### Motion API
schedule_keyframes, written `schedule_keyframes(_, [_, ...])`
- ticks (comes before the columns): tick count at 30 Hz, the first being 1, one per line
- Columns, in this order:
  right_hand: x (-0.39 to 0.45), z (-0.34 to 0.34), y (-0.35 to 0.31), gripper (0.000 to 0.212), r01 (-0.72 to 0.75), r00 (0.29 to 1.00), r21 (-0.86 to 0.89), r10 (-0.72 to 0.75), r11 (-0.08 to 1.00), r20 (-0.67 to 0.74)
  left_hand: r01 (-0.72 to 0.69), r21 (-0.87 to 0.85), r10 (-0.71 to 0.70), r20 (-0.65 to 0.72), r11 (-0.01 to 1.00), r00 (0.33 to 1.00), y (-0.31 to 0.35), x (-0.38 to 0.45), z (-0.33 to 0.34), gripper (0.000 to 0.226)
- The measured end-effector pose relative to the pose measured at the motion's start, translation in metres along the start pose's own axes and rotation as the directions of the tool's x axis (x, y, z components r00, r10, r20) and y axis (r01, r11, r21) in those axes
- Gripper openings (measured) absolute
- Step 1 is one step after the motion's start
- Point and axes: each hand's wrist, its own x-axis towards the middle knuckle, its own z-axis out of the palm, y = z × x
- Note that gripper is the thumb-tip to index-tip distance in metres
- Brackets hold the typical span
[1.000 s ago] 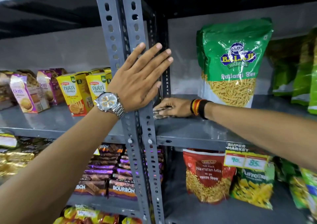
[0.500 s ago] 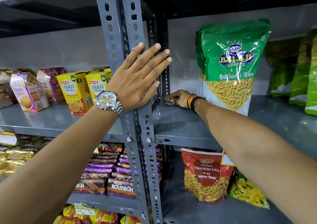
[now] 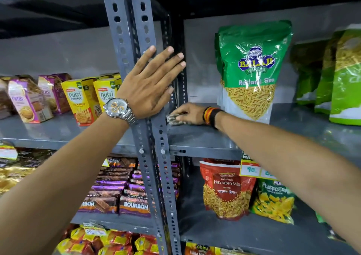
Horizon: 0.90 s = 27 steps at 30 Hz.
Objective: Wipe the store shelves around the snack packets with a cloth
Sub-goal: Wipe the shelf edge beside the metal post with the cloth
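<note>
My right hand (image 3: 188, 112) presses a small patterned cloth (image 3: 175, 120) flat on the grey shelf (image 3: 205, 137), at its left end beside the perforated upright post (image 3: 154, 137). A green Balaji Ratlami Sev packet (image 3: 252, 69) stands upright just right of that hand, apart from it. My left hand (image 3: 150, 84), with a metal watch on the wrist, lies flat with fingers spread against the post and holds nothing.
More green packets (image 3: 340, 75) stand at the far right of the same shelf. Yellow Nutri Choice boxes (image 3: 84, 100) and purple biscuit boxes (image 3: 29, 100) fill the left bay. Below are Bourbon packs (image 3: 134, 204), a red Navratan Mix bag (image 3: 226, 188) and price tags (image 3: 254, 169).
My right hand went to the shelf's back left corner with the cloth, then came forward again along the post. My left hand stayed on the post.
</note>
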Motion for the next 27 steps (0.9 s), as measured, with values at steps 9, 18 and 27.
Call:
schedule_keyframes(9, [-0.054,-0.004,-0.010,0.034,0.190,0.964,0.020,-0.191,0.982,0.184,0.007,0.011,-0.007,0.010,1.000,1.000,0.002,0.001,-0.003,0.061])
schedule_keyframes(18, [-0.059,0.006,-0.001,0.035,0.111,0.987,0.093,-0.121,0.989,0.106,0.006,0.002,-0.006,0.006,1.000,1.000,0.003,0.001,-0.002,0.061])
schedule_keyframes(27, [-0.069,-0.023,0.000,0.036,0.065,0.995,0.173,-0.076,0.983,0.057,0.010,0.005,-0.010,0.000,1.000,1.000,0.003,0.001,-0.001,0.061])
